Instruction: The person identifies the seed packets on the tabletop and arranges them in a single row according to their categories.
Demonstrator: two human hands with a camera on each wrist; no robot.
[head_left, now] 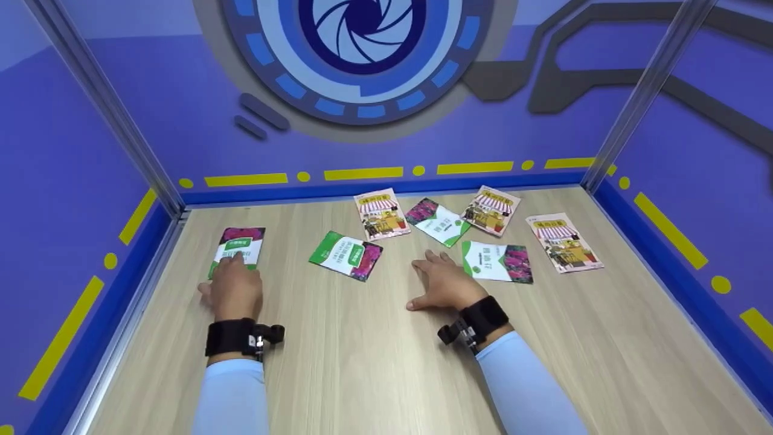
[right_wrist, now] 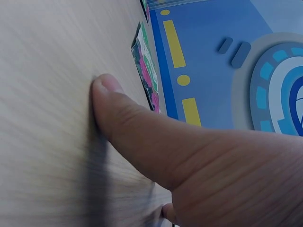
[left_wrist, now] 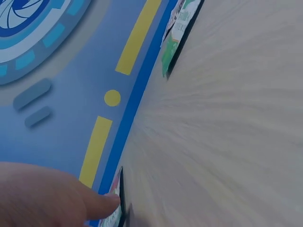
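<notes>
At the table's left side lies a green-and-white flower packet (head_left: 244, 241) with pink blooms printed at its far end. My left hand (head_left: 234, 289) rests its fingers over the packet's near end; in the left wrist view a finger (left_wrist: 102, 204) overlaps the packet (left_wrist: 113, 218). My right hand (head_left: 445, 283) touches the tabletop with its fingers spread and nothing in them. Close beside its fingers, on the right, is another flower packet (head_left: 492, 262). A third flower packet (head_left: 347, 255) lies turned at an angle between the hands.
Behind my right hand, a flower packet (head_left: 438, 221) lies against a pink packet (head_left: 492, 210) with a striped awning print. Similar pink packets lie at the back middle (head_left: 381, 214) and at the right (head_left: 564, 243). Blue printed walls (head_left: 374, 154) enclose the wooden table (head_left: 362, 362).
</notes>
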